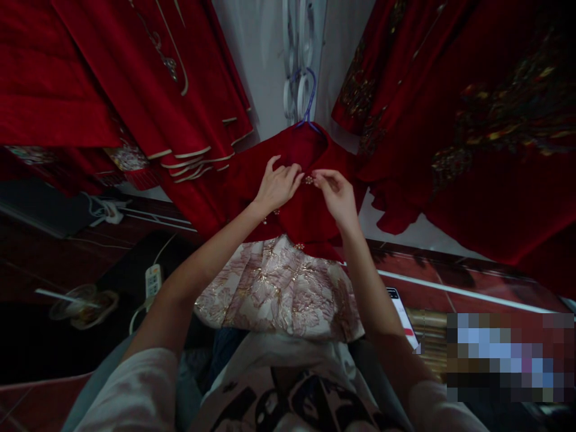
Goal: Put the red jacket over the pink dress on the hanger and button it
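Note:
A small red velvet dress point(310, 210) with a pale gold brocade skirt point(279, 288) hangs on a blue hanger point(309, 102) in front of me. My left hand point(276, 186) pinches the red fabric at the collar, fingers closed. My right hand point(335, 192) pinches the other side of the collar. Between the fingertips of both hands sits a small jewelled clasp point(308, 179). More small buttons run down the dress front.
Red embroidered garments hang at the left point(135, 90) and at the right point(472, 120). A power strip point(153, 281) and a plastic cup with a straw point(83, 305) lie on the dark floor at the left. A phone point(400, 315) rests at the lower right.

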Action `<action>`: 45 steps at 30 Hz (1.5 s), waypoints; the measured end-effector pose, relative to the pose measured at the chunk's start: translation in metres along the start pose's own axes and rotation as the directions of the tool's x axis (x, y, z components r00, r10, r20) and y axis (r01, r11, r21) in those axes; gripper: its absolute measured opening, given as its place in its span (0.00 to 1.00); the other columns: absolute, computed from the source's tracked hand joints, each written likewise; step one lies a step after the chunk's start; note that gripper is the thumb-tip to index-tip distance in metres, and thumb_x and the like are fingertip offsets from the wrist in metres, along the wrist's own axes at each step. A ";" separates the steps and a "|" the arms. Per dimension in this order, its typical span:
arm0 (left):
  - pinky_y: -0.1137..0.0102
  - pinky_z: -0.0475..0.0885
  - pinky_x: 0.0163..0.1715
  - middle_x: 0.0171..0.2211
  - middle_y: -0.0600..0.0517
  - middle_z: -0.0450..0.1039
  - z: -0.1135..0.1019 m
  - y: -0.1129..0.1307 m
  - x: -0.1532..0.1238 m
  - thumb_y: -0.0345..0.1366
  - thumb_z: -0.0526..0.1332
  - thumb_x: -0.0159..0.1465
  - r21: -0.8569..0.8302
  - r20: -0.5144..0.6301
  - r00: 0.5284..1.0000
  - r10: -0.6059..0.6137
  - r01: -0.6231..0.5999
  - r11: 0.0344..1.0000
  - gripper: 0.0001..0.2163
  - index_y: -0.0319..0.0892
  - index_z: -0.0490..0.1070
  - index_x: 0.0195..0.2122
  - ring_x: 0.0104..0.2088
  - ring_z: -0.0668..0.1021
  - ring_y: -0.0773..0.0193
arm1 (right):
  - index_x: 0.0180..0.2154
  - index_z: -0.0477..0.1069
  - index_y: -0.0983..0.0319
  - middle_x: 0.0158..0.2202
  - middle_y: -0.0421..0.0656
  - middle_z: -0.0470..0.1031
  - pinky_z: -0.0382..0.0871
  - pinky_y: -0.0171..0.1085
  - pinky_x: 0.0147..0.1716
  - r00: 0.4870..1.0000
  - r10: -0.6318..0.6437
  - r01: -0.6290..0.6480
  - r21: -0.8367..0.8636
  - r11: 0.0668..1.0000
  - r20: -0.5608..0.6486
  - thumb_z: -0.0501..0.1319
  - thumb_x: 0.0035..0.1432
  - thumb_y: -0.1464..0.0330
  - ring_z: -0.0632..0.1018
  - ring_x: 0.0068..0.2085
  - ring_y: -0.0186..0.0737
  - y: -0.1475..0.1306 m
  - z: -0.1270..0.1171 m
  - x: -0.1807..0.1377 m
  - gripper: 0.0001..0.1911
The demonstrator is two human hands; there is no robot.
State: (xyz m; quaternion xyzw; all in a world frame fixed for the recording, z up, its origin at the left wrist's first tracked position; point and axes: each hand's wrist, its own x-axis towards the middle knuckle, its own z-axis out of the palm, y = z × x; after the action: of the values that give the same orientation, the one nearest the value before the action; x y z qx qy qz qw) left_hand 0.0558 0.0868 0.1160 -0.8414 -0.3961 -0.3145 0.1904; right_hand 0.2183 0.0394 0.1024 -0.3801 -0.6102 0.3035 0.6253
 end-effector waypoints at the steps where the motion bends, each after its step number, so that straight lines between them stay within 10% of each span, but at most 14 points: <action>1: 0.49 0.51 0.63 0.44 0.43 0.74 -0.003 0.002 -0.001 0.36 0.49 0.68 0.027 -0.028 0.997 -0.067 0.068 0.997 0.15 0.39 0.65 0.52 0.49 0.73 0.55 | 0.50 0.71 0.58 0.51 0.48 0.72 0.66 0.45 0.56 0.999 0.017 -0.018 0.024 1.000 0.040 0.54 0.60 0.48 0.74 0.53 0.43 -0.001 0.011 0.011 0.26; 4: 0.48 0.55 0.60 0.57 0.36 0.64 -0.011 0.004 -0.004 0.35 0.52 0.65 0.097 -0.103 0.956 -0.275 0.284 0.954 0.21 0.37 0.58 0.59 0.58 0.67 0.47 | 0.61 0.61 0.59 0.59 0.49 0.66 0.59 0.50 0.61 0.979 0.107 -0.106 -0.016 0.994 0.172 0.48 0.58 0.41 0.65 0.62 0.48 0.002 0.041 0.033 0.39; 8: 0.50 0.61 0.57 0.63 0.33 0.55 -0.022 -0.018 -0.003 0.33 0.53 0.63 0.052 -0.133 0.877 -0.462 0.472 0.880 0.25 0.36 0.53 0.62 0.61 0.62 0.42 | 0.66 0.46 0.70 0.65 0.60 0.53 0.46 0.59 0.64 0.979 0.200 -0.199 -0.387 0.900 -0.037 0.45 0.56 0.37 0.50 0.68 0.60 0.023 0.049 0.040 0.52; 13: 0.52 0.62 0.56 0.53 0.34 0.66 -0.044 -0.076 0.002 0.31 0.52 0.60 0.005 -0.058 0.817 -0.574 0.575 0.818 0.20 0.37 0.64 0.54 0.58 0.66 0.42 | 0.62 0.50 0.73 0.60 0.67 0.57 0.52 0.59 0.60 0.975 -0.111 -0.056 -0.692 0.719 -0.195 0.38 0.63 0.44 0.57 0.65 0.61 0.044 -0.004 0.042 0.43; 20: 0.60 0.64 0.54 0.45 0.45 0.74 -0.053 -0.125 0.015 0.29 0.54 0.58 -0.044 -0.110 0.797 -0.594 0.593 0.804 0.17 0.43 0.71 0.47 0.52 0.72 0.51 | 0.45 0.69 0.68 0.43 0.61 0.73 0.64 0.51 0.51 0.965 -0.181 -0.045 -0.798 0.600 -0.190 0.37 0.67 0.51 0.73 0.50 0.55 0.045 -0.065 0.078 0.33; 24: 0.62 0.69 0.48 0.39 0.46 0.77 -0.047 -0.147 0.018 0.30 0.60 0.56 -0.232 0.157 0.746 -0.648 0.665 0.709 0.15 0.38 0.73 0.46 0.42 0.76 0.57 | 0.40 0.72 0.67 0.39 0.60 0.75 0.66 0.49 0.48 0.984 -0.136 -0.026 -0.839 0.543 -0.119 0.40 0.67 0.51 0.75 0.47 0.55 0.039 -0.083 0.093 0.31; 29: 0.64 0.73 0.38 0.30 0.44 0.78 -0.056 -0.168 0.006 0.48 0.62 0.59 -0.359 0.678 0.512 -0.527 0.857 0.370 0.17 0.38 0.76 0.38 0.34 0.79 0.58 | 0.31 0.74 0.66 0.33 0.55 0.77 0.68 0.45 0.43 1.000 -0.008 0.014 -0.823 0.568 0.011 0.46 0.64 0.46 0.77 0.41 0.53 0.031 -0.103 0.109 0.32; 33: 0.64 0.73 0.41 0.32 0.45 0.78 -0.065 -0.162 0.003 0.55 0.52 0.64 -0.569 0.699 0.638 -0.323 0.770 0.288 0.24 0.39 0.76 0.39 0.36 0.79 0.60 | 0.25 0.73 0.63 0.25 0.47 0.75 0.69 0.42 0.35 0.967 0.228 -0.074 -0.722 0.688 0.117 0.49 0.58 0.40 0.77 0.32 0.46 0.025 -0.108 0.122 0.34; 40: 0.74 0.70 0.34 0.31 0.49 0.78 -0.056 -0.135 0.018 0.50 0.65 0.56 -0.573 0.388 0.826 -0.408 0.563 0.595 0.18 0.39 0.78 0.35 0.36 0.76 0.63 | 0.26 0.71 0.62 0.19 0.45 0.70 0.68 0.38 0.24 0.761 0.547 -0.271 -0.595 0.757 0.349 0.45 0.56 0.37 0.71 0.22 0.37 0.017 -0.122 0.117 0.37; 45: 0.76 0.68 0.32 0.29 0.51 0.76 -0.039 -0.132 0.016 0.53 0.64 0.56 -0.614 0.300 0.862 -0.408 0.502 0.610 0.20 0.38 0.78 0.32 0.34 0.75 0.66 | 0.37 0.75 0.61 0.32 0.44 0.77 0.69 0.36 0.30 0.905 0.288 -0.129 -0.442 0.887 0.314 0.59 0.56 0.48 0.75 0.30 0.37 0.023 -0.129 0.106 0.23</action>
State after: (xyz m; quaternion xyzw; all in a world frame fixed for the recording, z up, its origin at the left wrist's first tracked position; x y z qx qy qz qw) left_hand -0.0554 0.1544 0.1649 -0.7414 -0.4670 -0.4182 -0.2395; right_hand 0.3562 0.1279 0.1435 -0.5033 -0.7218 0.3011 0.3675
